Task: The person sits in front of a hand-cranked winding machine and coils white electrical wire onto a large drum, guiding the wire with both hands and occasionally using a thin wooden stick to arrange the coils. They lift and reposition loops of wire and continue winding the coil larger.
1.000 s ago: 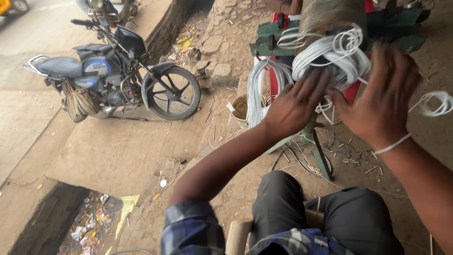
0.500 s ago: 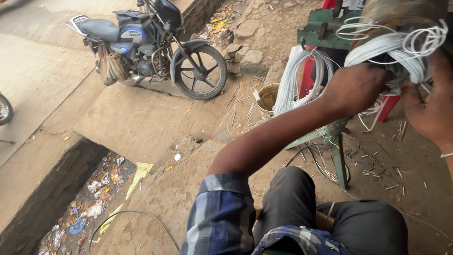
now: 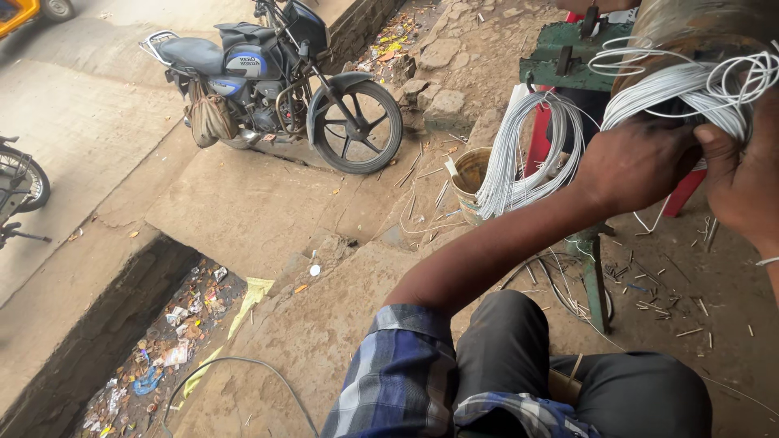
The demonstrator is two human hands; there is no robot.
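Note:
My left hand (image 3: 637, 162) is closed around a bundle of white wire (image 3: 682, 81) wound on a rusty drum (image 3: 698, 24) at the top right. My right hand (image 3: 742, 182) grips the same wire bundle from the right side, thumb pressed against it. A second hank of white wire (image 3: 519, 154) hangs from the green metal stand (image 3: 568, 61) just left of my left hand. My knees in dark trousers and a plaid sleeve fill the lower middle.
A parked motorcycle (image 3: 268, 81) stands at the upper left on a concrete slab. A small bucket (image 3: 471, 174) sits under the hanging wire. An open drain with litter (image 3: 154, 349) runs along the lower left. Wire scraps (image 3: 641, 292) lie on the ground by the stand's leg.
The view has shifted to the right and closer. Both hands went from flat on the wire coil to closed around it near the drum.

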